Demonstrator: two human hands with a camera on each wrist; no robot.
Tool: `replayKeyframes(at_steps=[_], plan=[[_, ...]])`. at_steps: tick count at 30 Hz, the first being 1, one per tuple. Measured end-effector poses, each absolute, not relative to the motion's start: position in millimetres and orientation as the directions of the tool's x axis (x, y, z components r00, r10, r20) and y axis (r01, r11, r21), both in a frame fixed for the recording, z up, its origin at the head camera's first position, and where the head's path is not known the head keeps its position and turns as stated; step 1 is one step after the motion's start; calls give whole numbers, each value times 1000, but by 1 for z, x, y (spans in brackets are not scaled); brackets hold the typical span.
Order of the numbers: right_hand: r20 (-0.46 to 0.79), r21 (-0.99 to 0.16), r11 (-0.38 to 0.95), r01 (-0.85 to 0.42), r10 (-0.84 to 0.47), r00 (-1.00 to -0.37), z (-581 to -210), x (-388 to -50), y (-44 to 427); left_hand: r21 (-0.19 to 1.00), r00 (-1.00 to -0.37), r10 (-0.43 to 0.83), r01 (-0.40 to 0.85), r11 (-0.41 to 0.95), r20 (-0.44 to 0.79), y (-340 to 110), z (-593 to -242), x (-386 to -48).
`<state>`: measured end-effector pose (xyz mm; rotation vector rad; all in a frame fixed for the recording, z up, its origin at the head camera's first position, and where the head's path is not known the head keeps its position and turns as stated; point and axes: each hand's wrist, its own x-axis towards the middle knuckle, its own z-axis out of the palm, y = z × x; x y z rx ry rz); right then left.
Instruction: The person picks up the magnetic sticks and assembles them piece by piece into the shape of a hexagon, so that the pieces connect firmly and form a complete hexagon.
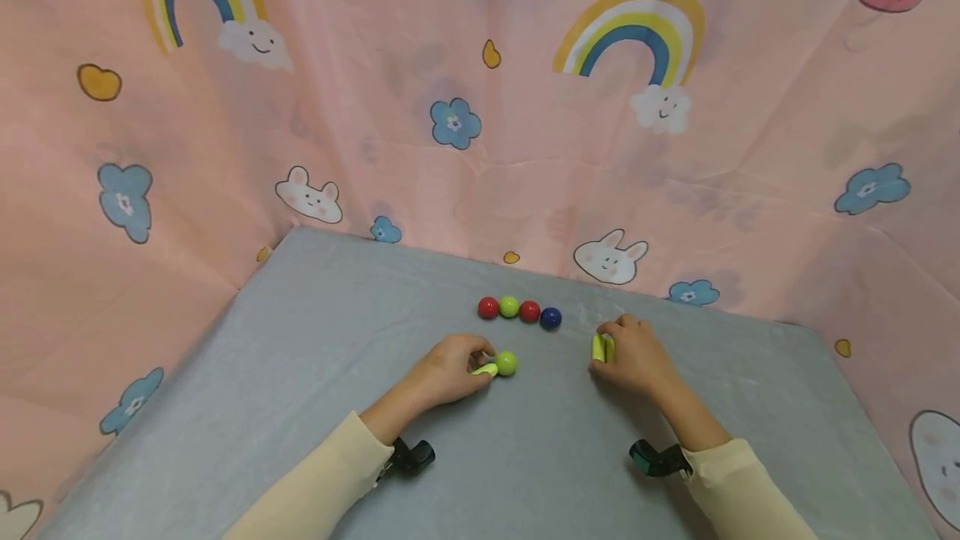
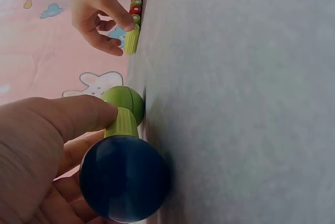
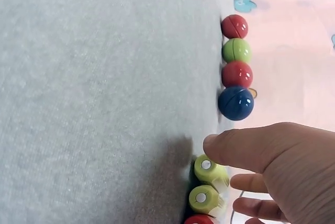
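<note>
My left hand (image 1: pixel 450 365) pinches a ridged yellow-green cylinder bead (image 1: pixel 486 370), its thumb on the side. A shiny green ball bead (image 1: pixel 507 363) touches the cylinder's far end. At the near end, in the left wrist view, sits a dark blue ball bead (image 2: pixel 124 179), hidden from the head. Over to the right, my right hand (image 1: pixel 633 352) holds a yellow-green cylinder bead (image 1: pixel 597 347) between thumb and fingers. Beside that one stands a second yellow-green cylinder (image 3: pixel 204 198), then a red one (image 3: pixel 200 219), partly cut off. Holes show in the cylinders' ends.
Farther back lies a row of ball beads: red (image 1: pixel 488 307), green (image 1: pixel 509 307), red (image 1: pixel 529 311) and blue (image 1: pixel 551 318). More red and green cylinders (image 2: pixel 136 10) line up beyond the right hand. Grey cloth (image 1: pixel 315 340) covers the table; a pink printed curtain (image 1: pixel 510 190) hangs around it.
</note>
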<state>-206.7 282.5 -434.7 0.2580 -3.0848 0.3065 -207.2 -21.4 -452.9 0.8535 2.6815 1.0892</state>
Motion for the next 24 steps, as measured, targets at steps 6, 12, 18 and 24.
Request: replayKeyframes(at_steps=[6, 12, 18, 24], plan=[[31, -183, 969, -164, -161, -987, -434, -210, 283, 667, -833, 546, 456, 590, 88, -21, -451, -208], [20, -163, 972, -169, -168, -986, -434, -211, 283, 670, -823, 562, 461, 582, 78, -16, -450, -211], [5, -170, 968, -187, -189, -982, -432, -211, 280, 670, -820, 567, 467, 577, 84, -14, -452, -212], [-42, -350, 914, -205, -234, -971, -430, -206, 272, 677, -832, 550, 447, 585, 73, -16, -452, -211]])
